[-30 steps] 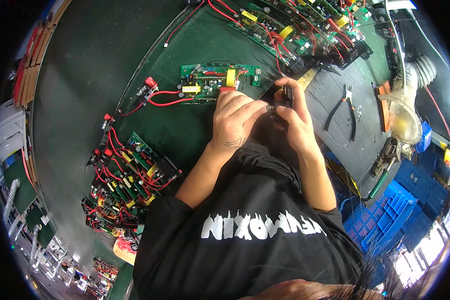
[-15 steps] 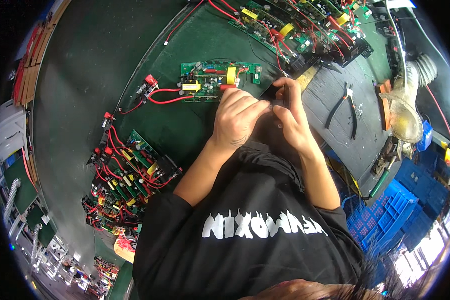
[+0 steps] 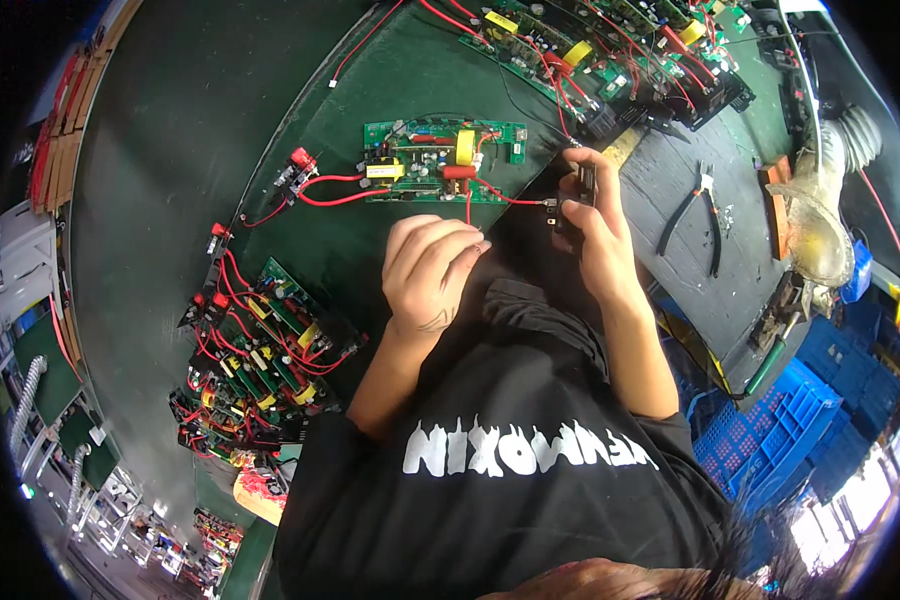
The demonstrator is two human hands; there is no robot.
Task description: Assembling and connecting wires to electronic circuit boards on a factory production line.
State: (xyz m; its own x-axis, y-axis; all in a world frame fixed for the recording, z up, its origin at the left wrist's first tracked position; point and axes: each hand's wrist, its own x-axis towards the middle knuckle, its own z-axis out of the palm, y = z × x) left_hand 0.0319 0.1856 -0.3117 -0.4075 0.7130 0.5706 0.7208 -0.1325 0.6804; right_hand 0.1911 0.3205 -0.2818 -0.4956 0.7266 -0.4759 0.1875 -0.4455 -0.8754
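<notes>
My right hand [image 3: 602,225] grips a small black part with metal terminals [image 3: 587,187], likely a socket, between thumb and fingers. From the green circuit board [image 3: 410,190], a red wire [image 3: 518,201] runs across to a terminal on this part. My left hand [image 3: 425,270] is closed below the board, its thumb and fingertips pinched together. A second red wire [image 3: 469,207] drops from the board to these fingertips, and its end is hidden there. The board lies flat, with a yellow coil [image 3: 465,148] and a red terminal piece [image 3: 298,168] wired on its left.
Black-handled cutters [image 3: 705,205] lie open on the grey board [image 3: 670,190] at right. More wired circuit boards crowd the far right [image 3: 570,60] and near left [image 3: 260,350]. A blue crate [image 3: 770,420] stands at lower right, below a green-handled tool [image 3: 767,367].
My left hand has moved left and toward me, away from the black part. The red wire joined to its terminal now shows. My right hand still holds the part, slightly farther right.
</notes>
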